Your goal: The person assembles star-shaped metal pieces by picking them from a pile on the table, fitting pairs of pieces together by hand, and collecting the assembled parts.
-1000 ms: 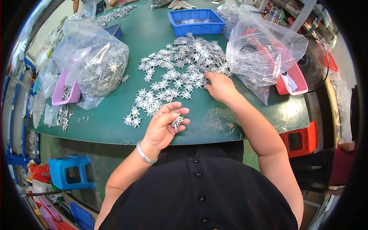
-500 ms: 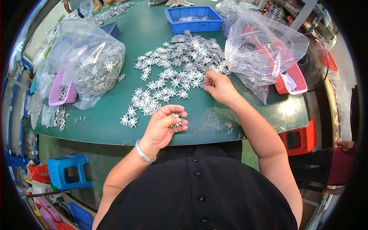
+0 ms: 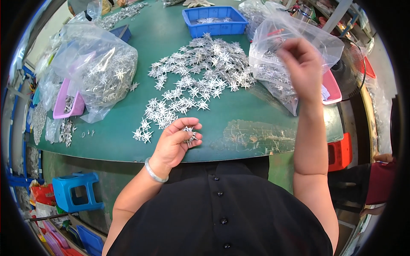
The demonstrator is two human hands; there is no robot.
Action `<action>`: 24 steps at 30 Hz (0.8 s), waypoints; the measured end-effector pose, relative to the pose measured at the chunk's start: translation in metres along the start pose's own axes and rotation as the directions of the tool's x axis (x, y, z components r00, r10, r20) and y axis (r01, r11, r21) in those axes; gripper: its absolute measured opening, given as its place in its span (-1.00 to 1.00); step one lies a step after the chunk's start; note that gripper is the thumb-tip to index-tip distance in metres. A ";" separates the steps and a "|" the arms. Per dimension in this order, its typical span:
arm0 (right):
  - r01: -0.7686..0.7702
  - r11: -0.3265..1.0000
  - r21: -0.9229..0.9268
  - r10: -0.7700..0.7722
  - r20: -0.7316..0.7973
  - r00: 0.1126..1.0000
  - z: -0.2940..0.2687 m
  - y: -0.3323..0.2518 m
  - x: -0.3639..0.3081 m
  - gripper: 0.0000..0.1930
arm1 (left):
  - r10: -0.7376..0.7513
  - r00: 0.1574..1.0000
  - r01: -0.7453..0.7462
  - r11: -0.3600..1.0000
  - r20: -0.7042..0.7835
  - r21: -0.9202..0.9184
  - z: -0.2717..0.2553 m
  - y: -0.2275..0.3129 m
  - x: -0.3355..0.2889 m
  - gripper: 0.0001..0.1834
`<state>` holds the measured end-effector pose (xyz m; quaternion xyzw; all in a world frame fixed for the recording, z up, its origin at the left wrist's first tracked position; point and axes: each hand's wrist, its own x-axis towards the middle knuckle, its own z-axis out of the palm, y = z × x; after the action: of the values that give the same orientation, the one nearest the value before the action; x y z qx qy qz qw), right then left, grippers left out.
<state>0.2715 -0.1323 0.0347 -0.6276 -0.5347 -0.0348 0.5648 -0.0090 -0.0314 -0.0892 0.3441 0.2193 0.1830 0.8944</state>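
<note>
My left hand [image 3: 174, 143], with a pale bangle at the wrist, is near the table's front edge. Its thumb and curled fingers hold a few silvery, spiky star-shaped metal pieces [image 3: 189, 135]. Over the clear plastic bag [image 3: 273, 74] on the right hovers my right hand [image 3: 304, 68], its fingers bent and smeared by motion. Whether anything is between them cannot be made out. Similar metal pieces fill the lower part of that bag. In the middle of the green table [image 3: 205, 149] spreads a loose pile of spiky pieces [image 3: 209, 64], beyond my left hand.
A blue tray [image 3: 215, 29] with some pieces stands behind the pile. On the left are another filled clear bag [image 3: 100, 70] and a pink-purple basket [image 3: 70, 104]. At right sit a red basket [image 3: 331, 87] and a black fan [image 3: 352, 70]. A blue stool [image 3: 77, 192] stands below.
My right hand has left the right edge of the pile and moved right and away to over the clear bag. My left hand has shifted slightly left, still holding its pieces.
</note>
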 end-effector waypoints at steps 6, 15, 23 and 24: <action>0.219 0.743 -0.633 -0.300 -0.022 0.954 -0.005 -0.001 0.017 -0.79 | 0.018 1.000 -0.018 1.000 -0.015 -0.001 0.009 0.000 -0.001 -0.66; 0.543 0.655 -0.525 -0.031 0.699 0.714 0.096 0.051 -0.048 -0.92 | -0.012 1.000 0.011 0.999 0.022 0.036 -0.005 0.002 -0.003 -0.71; 0.761 0.485 -0.431 -0.285 0.745 0.604 0.102 0.063 -0.051 -0.95 | -0.022 0.999 0.024 0.999 -0.044 0.037 -0.001 0.004 -0.007 -0.74; 0.768 0.482 -0.422 -0.313 0.735 0.601 0.100 0.065 -0.052 -0.95 | -0.027 0.999 0.029 0.998 -0.040 0.049 -0.001 0.003 -0.006 -0.75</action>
<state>0.2395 -0.0770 -0.0782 -0.5555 -0.7960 -0.2361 0.0459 -0.0151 -0.0316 -0.0857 0.3592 0.2462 0.1718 0.8837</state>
